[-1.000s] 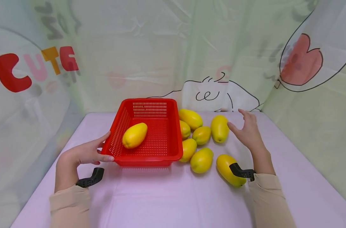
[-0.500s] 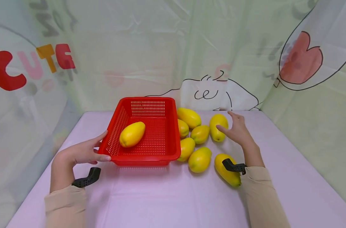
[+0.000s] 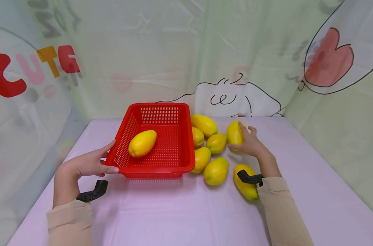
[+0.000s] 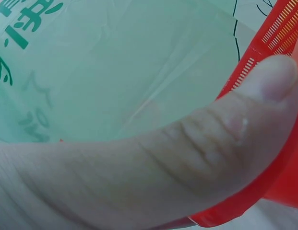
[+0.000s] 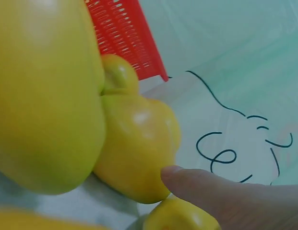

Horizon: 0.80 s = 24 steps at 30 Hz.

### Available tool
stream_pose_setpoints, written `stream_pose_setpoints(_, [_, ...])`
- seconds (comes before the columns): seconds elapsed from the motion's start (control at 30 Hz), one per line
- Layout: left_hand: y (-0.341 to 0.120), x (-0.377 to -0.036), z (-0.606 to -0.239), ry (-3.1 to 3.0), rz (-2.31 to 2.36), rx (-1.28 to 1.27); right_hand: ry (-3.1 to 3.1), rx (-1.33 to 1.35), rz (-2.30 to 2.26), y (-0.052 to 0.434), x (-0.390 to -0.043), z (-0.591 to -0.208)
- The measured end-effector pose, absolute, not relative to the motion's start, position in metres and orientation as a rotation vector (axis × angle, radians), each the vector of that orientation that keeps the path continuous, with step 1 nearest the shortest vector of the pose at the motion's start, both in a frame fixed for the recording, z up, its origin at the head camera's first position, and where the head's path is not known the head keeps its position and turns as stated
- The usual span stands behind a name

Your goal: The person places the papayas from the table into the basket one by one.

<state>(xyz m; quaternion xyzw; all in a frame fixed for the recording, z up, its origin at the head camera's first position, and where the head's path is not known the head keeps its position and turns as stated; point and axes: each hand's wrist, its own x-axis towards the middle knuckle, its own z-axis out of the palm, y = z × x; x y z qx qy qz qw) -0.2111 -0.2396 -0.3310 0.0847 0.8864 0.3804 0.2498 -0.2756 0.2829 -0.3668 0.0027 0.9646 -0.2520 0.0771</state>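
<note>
- The person's right hand (image 3: 251, 144), thumb and fingers spread apart, reaches in from the near right to the far-right fruit (image 3: 234, 131), which lies on a lilac tabletop (image 3: 162, 218).
- The thumb crosses the near end of that yellow fruit and a finger overlaps its right side; whether they touch it cannot be told.
- At the other side, the left hand (image 3: 92, 164) holds a red basket (image 3: 157, 170) by its near-left corner, the thumb laid over the rim in the left wrist view.
- Inside the perforated basket rests one yellow fruit, the basket fruit (image 3: 142, 143), toward the left wall, its long axis slanting from near left to far right.
- The far-right fruit points away from the person, its long axis running roughly near to far.
- A cluster of five yellow fruits (image 3: 216, 143) sits between it and the basket's right wall.
- A lone near fruit (image 3: 248, 193), partly behind a black wrist device (image 3: 246, 177), slants from far left to near right.
</note>
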Motion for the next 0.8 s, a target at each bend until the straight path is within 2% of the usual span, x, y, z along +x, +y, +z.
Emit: stream_pose_setpoints(0.8, [-0.238, -0.213, -0.331, 2.385, 1.059, 0.218, 2.971, 0.044, -0.669, 0.282, -0.289, -0.391])
